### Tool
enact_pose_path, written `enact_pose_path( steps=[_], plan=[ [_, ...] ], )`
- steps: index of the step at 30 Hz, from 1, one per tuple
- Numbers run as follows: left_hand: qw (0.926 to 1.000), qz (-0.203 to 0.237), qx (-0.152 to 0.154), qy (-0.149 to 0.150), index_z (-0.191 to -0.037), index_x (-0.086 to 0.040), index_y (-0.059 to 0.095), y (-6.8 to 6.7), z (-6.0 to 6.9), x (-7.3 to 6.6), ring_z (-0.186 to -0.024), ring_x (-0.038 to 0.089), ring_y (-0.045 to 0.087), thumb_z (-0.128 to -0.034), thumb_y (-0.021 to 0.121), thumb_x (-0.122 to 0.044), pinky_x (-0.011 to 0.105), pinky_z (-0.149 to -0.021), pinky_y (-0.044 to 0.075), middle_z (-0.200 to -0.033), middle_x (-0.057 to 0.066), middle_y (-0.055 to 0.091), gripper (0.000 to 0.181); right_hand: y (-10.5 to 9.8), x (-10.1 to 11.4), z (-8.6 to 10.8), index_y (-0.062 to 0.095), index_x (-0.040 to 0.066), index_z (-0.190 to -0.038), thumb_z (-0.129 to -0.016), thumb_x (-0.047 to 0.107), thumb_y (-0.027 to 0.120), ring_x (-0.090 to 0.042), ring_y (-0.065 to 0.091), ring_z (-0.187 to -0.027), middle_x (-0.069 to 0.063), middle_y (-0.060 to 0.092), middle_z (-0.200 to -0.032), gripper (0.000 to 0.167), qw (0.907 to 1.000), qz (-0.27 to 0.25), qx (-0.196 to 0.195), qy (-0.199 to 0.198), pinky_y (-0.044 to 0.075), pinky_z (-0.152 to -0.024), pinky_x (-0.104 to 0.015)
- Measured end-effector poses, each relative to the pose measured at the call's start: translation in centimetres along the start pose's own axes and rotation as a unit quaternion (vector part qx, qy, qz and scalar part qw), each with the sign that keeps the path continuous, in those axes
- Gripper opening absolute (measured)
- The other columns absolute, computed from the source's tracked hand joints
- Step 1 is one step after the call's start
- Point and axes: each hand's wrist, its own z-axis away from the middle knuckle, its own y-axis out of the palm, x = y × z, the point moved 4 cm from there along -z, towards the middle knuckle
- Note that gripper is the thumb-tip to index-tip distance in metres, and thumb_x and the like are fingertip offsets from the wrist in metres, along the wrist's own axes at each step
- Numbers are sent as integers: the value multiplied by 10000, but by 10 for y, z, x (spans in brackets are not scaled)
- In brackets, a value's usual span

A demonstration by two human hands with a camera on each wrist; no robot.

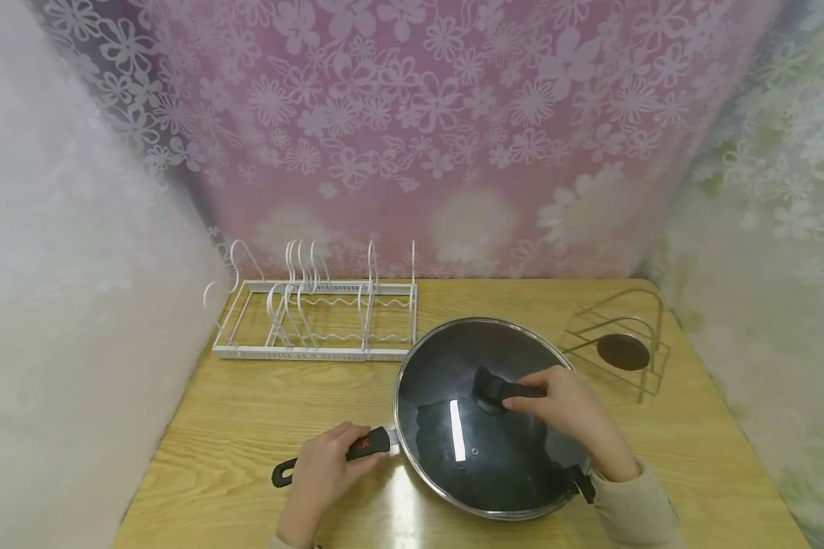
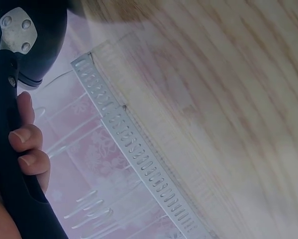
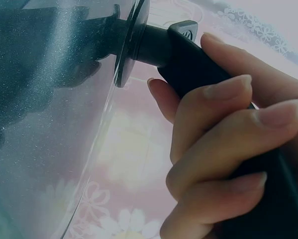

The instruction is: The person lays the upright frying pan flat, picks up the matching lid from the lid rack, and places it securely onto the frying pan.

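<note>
A dark wok (image 1: 501, 517) stands on the wooden table with a glass lid (image 1: 446, 358) over it, the lid's metal rim lying along the wok's edge. My left hand (image 1: 326, 467) grips the wok's long black handle (image 1: 374, 442), left of the body. In the left wrist view, its fingers (image 2: 29, 139) curl round that handle, near a riveted metal plate (image 2: 18, 31). My right hand (image 1: 577, 408) holds the black lid handle (image 1: 489, 390) on top of the lid. The right wrist view shows several fingers (image 3: 213, 129) wrapped about it. The wok's inside is hard to make out through the dark glass.
Behind and left of the wok, a white wire rack (image 1: 288, 353) with upright hoops lies along the table. At the right stands a gold wire stand with a round brown disc (image 1: 622, 352). Flower-patterned cloth (image 1: 439, 152) encloses the wooden table (image 1: 247, 412) at back and sides.
</note>
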Motion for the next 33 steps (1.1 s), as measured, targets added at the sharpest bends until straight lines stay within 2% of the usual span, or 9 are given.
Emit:
enact_pose_path(
  steps=[6, 12, 14, 19, 22, 25, 29, 31, 33],
  plan=[
    [9998, -94, 75, -144, -842, -131, 729, -3, 1, -2, -535, -36, 486, -572, 958, -296, 123, -455, 394, -752, -72, 675, 391, -1, 3, 2, 679, -26, -1213, -819, 435, 781, -139, 616, -555, -12, 716, -852, 614, 10000, 44, 23, -10, 486, -589, -324],
    [9999, -37, 51, -148, -829, -118, 717, -7, 0, -4, -528, -47, 452, -583, 952, -279, 117, -446, 371, -736, -73, 658, 376, 0, 7, 3, 657, -39, -1233, -834, 421, 771, -133, 608, -550, 12, 666, -744, 619, 9999, -19, 143, -9, 490, -563, -328],
    [9998, -15, 134, -171, -823, -123, 702, -9, -1, -5, -525, -50, 425, -595, 947, -269, 122, -441, 355, -718, -87, 628, 366, 0, 9, 4, 674, -17, -1212, -840, 435, 762, -140, 624, -601, -20, 691, -820, 592, 9998, 127, 86, -134, 512, -600, -358],
    [9945, -122, 952, -414, -871, -123, 688, -15, -8, -8, -554, -1, 438, -701, 895, -280, 169, -464, 378, -738, -97, 566, 310, -6, 10, 11, 714, 81, -1133, -891, 455, 709, -188, 650, -858, -56, 698, -1067, 446, 9966, 296, -288, -715, 540, -730, -418],
    [9884, -297, 1447, -362, -946, -112, 709, -29, -17, -15, -654, 78, 553, -788, 836, -283, 226, -531, 474, -826, -56, 618, 266, -17, 10, 18, 714, 98, -1112, -917, 373, 709, -171, 658, -867, -24, 702, -1033, 337, 9919, 25, -654, -1091, 547, -722, -360],
    [9849, -506, 1642, -200, -1036, -107, 713, -51, -29, -25, -824, 171, 632, -843, 789, -300, 318, -660, 547, -939, -12, 661, 283, -35, 10, 28, 715, 78, -1095, -879, 200, 764, -157, 680, -818, -9, 713, -988, 253, 9733, 18, -1407, -1812, 554, -709, -280],
    [9828, -868, 1627, -87, -1138, -100, 692, -84, -45, -36, -983, 255, 641, -873, 753, -345, 444, -797, 551, -1055, 33, 671, 366, -61, 4, 42, 700, 68, -1138, -785, -5, 800, -75, 653, -891, 9, 697, -1032, 375, 9282, 281, -2515, -2730, 490, -825, -139],
    [9842, -1045, 1429, 20, -1155, -84, 685, -99, -53, -40, -1001, 281, 634, -883, 740, -329, 472, -811, 542, -1076, 58, 669, 370, -73, -2, 48, 675, 44, -1189, -814, 4, 780, -30, 612, -975, -25, 681, -1078, 392, 9064, 318, -2877, -3075, 418, -909, -95],
    [9866, -1152, 1148, 139, -1166, -62, 679, -113, -60, -43, -1000, 301, 633, -907, 707, -302, 491, -808, 536, -1081, 80, 669, 354, -83, -8, 55, 643, 1, -1241, -909, 128, 726, -22, 563, -1118, -95, 662, -1159, 366, 8896, 293, -3125, -3318, 371, -989, -116]
  ],
)
